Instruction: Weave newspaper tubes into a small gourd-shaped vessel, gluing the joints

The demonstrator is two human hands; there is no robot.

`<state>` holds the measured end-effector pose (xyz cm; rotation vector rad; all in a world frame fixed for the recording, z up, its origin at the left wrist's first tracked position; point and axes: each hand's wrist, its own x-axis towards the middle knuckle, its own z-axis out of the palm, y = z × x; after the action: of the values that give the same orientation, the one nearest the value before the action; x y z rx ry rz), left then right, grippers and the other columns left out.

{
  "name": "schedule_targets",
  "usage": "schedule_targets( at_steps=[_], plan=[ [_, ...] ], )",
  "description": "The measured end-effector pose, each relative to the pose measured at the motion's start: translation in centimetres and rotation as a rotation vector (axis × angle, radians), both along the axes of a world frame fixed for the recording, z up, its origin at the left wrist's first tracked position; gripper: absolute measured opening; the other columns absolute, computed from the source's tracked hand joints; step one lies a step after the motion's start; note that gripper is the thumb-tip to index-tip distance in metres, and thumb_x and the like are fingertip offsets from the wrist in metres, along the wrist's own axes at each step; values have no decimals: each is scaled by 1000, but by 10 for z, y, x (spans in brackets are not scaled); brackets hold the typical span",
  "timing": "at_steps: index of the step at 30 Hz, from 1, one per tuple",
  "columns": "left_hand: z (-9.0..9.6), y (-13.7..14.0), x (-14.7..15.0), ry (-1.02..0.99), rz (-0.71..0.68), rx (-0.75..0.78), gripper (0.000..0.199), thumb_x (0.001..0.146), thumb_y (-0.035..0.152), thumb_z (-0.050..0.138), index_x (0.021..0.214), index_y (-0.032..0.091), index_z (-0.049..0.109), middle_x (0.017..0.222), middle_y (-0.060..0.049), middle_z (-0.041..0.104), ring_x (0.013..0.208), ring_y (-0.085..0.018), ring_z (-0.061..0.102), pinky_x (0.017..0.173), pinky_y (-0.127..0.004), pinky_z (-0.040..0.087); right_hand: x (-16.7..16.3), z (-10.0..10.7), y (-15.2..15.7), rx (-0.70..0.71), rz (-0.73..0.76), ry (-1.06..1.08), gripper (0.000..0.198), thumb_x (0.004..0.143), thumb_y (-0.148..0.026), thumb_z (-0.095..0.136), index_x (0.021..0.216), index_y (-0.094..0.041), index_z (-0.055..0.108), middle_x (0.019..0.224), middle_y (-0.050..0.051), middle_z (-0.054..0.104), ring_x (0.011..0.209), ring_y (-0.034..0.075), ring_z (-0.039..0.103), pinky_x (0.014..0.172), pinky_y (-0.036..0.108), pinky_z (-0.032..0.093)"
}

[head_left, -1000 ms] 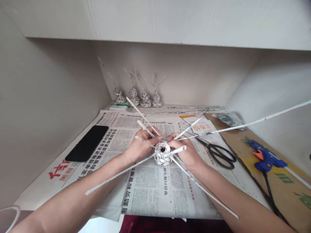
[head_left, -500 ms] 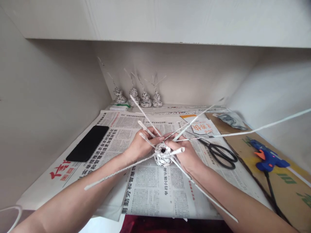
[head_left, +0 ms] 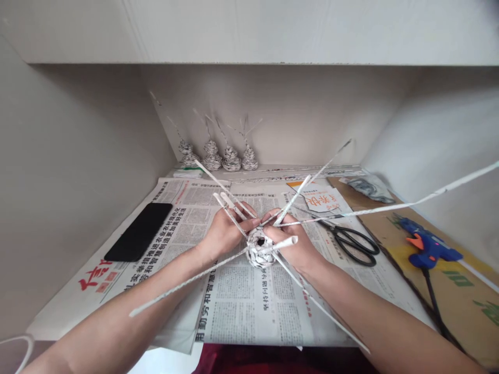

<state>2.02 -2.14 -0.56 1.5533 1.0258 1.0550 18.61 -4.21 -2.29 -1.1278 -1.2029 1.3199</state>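
A small round woven piece of rolled-paper strands (head_left: 258, 257) is between my hands, its dark central hole facing up. Several paper rods stick out from it in all directions. My left hand (head_left: 230, 227) is closed on its far left side, thumb and fingers pinching at the rim. On the far right side, my right hand (head_left: 290, 236) is closed too, with its thumb and forefinger on the paper strands. One long paper strand (head_left: 390, 208) runs from the right hand out past the right edge of the view. The fingertips nearly meet above the hole.
Newspaper (head_left: 249, 311) covers the table. A black phone (head_left: 138, 232) lies left; black scissors (head_left: 354, 244) lie right. A blue glue gun (head_left: 432, 249) rests on cardboard (head_left: 463, 317). Several gourd-shaped woven pieces (head_left: 231, 160) stand at the back. An overhanging panel (head_left: 249, 31) spans the top.
The rods around the woven piece have swung slightly, and the right-hand fingers have shifted a little at the rim. The whole view has also moved slightly. Both hands keep their hold.
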Motion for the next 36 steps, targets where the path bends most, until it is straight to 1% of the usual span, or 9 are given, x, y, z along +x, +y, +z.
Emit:
schedule_targets(
  at_steps=[4,9,15,19,22,24,27,30,36],
  plan=[
    [1,-2,1,20,22,7,19,77,33,71,79,15,63,66,0,63,61,-11,55,57,-23,43,4,-5,3,24,10,-53,11,72,-21,61,83,-22,59,63,-5,57,54,12,49,53,24,40],
    [0,-1,2,26,14,10,18,75,31,72,78,15,64,67,0,63,60,-11,56,58,-24,45,8,-7,5,68,25,-97,7,74,-21,59,81,-22,59,61,-6,54,53,11,46,51,24,37],
    [6,-1,2,-36,5,-15,21,72,32,73,76,14,62,67,-1,62,60,-12,56,58,-24,44,4,1,2,71,50,-56,8,74,-23,63,80,-22,59,64,-5,57,58,13,52,54,25,40],
    [9,-4,3,-16,1,-22,22,72,32,74,75,13,63,66,0,61,62,-12,55,60,-23,43,3,8,2,97,23,-128,8,71,-21,65,73,-21,58,58,-7,53,54,10,47,53,23,37],
    [9,-5,4,-23,16,-24,21,72,31,74,75,12,64,68,-1,61,65,-12,56,62,-24,44,4,11,3,79,29,-174,6,69,-18,62,69,-21,57,55,-7,51,53,10,45,51,23,35],
    [8,-6,5,-59,6,-57,22,71,30,75,75,12,64,67,-1,60,63,-11,54,60,-24,43,6,11,4,64,40,-171,6,69,-17,61,67,-21,57,54,-7,50,53,10,44,50,23,34],
    [7,-5,5,-104,-21,-87,24,70,32,75,75,12,62,64,1,58,59,-10,52,58,-23,41,6,8,4,65,33,-141,5,69,-18,60,67,-21,57,55,-7,51,54,11,45,51,24,34],
    [8,-5,6,-82,-19,-66,26,69,33,76,73,13,61,61,2,56,57,-10,51,55,-22,40,5,6,3,48,37,-126,4,70,-19,60,69,-21,57,55,-7,53,54,11,46,51,24,35],
    [10,-4,6,-93,6,-102,28,64,32,79,73,14,59,57,3,57,54,-11,52,53,-23,41,6,11,0,13,61,-192,7,70,-25,65,73,-20,60,60,-3,61,56,14,55,55,27,41]
  ],
)
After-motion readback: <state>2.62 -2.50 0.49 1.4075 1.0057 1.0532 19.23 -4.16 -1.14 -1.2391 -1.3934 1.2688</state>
